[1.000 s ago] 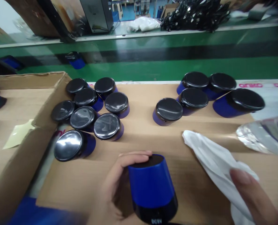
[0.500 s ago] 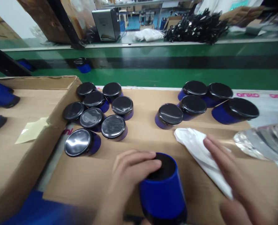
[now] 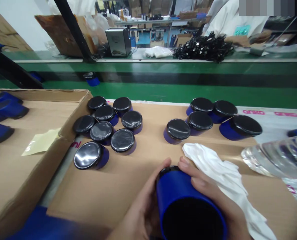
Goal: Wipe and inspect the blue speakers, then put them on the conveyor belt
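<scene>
A blue cone-shaped speaker [image 3: 180, 200] with a black end lies tilted toward me at the bottom centre. My left hand [image 3: 140, 206] wraps its left side, fingertips near the far rim. My right hand [image 3: 213, 196] grips its right side, fingers curled over the top. A white cloth [image 3: 220, 170] lies on the cardboard sheet [image 3: 148, 153] just right of my right hand, loose. Several like speakers stand in a left cluster [image 3: 105, 125] and a right cluster [image 3: 205, 120], black ends up.
An open cardboard box [image 3: 38, 123] at left holds a yellow slip [image 3: 42, 141] and blue speakers [image 3: 3, 110]. A clear plastic bag [image 3: 275, 156] lies at right. Beyond runs a green conveyor [image 3: 163, 90], with a black cable pile [image 3: 203, 50] and a person in white [image 3: 238, 21].
My right hand left the white cloth and came onto the speaker. The speaker tipped so its wide black end faces me. The view tilted upward.
</scene>
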Tool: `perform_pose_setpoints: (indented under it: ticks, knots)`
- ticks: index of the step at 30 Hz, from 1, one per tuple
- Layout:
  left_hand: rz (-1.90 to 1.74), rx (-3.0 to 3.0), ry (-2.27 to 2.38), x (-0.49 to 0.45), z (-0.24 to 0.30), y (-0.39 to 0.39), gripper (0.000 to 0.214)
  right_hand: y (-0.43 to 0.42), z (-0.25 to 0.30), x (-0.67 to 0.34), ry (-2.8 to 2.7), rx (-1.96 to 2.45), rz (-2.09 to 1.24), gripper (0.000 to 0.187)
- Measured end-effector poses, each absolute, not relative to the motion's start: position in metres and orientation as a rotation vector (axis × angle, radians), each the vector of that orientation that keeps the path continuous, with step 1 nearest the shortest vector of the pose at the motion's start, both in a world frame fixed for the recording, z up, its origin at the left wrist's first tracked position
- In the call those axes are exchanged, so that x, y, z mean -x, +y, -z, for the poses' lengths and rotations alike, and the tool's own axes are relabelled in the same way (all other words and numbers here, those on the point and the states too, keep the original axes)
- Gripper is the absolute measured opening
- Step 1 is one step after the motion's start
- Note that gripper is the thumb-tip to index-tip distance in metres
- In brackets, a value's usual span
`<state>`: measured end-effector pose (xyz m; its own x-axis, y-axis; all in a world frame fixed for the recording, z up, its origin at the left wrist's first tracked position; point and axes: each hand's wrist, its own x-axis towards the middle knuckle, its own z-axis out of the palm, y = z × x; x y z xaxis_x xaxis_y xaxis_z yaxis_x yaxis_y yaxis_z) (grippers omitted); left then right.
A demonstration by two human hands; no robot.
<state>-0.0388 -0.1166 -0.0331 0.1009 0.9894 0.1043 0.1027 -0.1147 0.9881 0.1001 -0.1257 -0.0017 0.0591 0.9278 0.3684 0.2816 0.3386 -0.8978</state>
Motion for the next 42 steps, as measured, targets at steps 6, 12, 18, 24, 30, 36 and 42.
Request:
perform_pose_setpoints:
  ticks: [6,12,18,24,30,36,42]
  knots:
    - [-1.123,-0.849,0.816,0.053,0.012,-0.136,0.087,-0.112,-0.021,-0.104,-1.583,1.138,-0.977,0.029]
    - [-1.066,-0.603,0.687,0.057,0.0,-0.128,0.086,-0.119,-0.025,-0.104,-1.62,1.154,-0.951,0.038]
    - [-1.092,-0.552,0.708,0.052,-0.004,-0.131,0.068,-0.129,-0.019,-0.084,-1.356,1.049,-0.962,0.035]
    - [-1.201,-0.57,0.923,0.055,-0.002,-0.124,0.067,-0.124,0.011,-0.086,-1.125,0.898,-1.477,0.046]
    - [-1.196,-0.367,0.888,0.058,-0.002,-0.116,0.05,-0.119,0.034,-0.081,-1.06,0.913,-1.615,0.048]
    - [-1.22,-0.415,0.89,0.057,-0.001,-0.119,0.052,-0.123,0.031,-0.077,-1.055,0.994,-1.503,0.07]
    - [-1.257,-0.447,0.872,0.055,-0.002,-0.119,0.052,-0.123,0.022,-0.078,-1.076,0.991,-1.446,0.078]
